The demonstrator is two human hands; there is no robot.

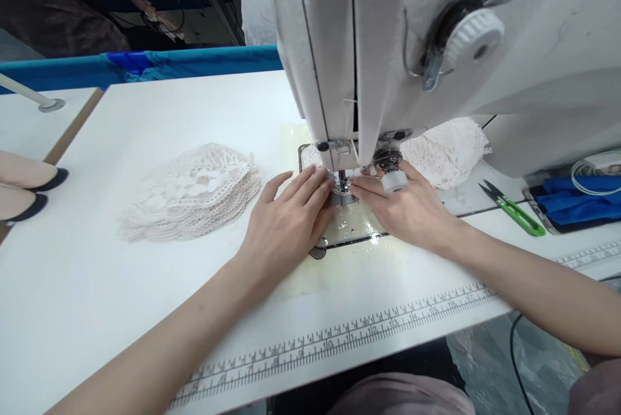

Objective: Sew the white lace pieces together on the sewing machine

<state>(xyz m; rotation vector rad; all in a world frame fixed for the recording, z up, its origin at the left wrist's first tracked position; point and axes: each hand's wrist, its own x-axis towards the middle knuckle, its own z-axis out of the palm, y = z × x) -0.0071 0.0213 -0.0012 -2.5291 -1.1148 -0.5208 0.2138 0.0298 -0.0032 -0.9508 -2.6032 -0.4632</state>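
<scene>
My left hand [286, 218] lies flat on the metal needle plate [349, 231], fingers stretched out toward the presser foot [343, 187]. My right hand [407, 208] rests flat on the other side, fingers pointing at the foot. Both sets of fingertips press a small white lace piece [338, 186] at the needle of the white sewing machine [388, 46]. More white lace [446, 150] bunches behind the machine's head.
A stack of white lace pieces [191, 192] lies left of my hands on the white table [97, 286]. Green thread snips [514, 208] and blue cloth [577, 198] sit at the right. A printed ruler [339, 337] runs along the table's front edge. Another person's feet [29, 185] show at far left.
</scene>
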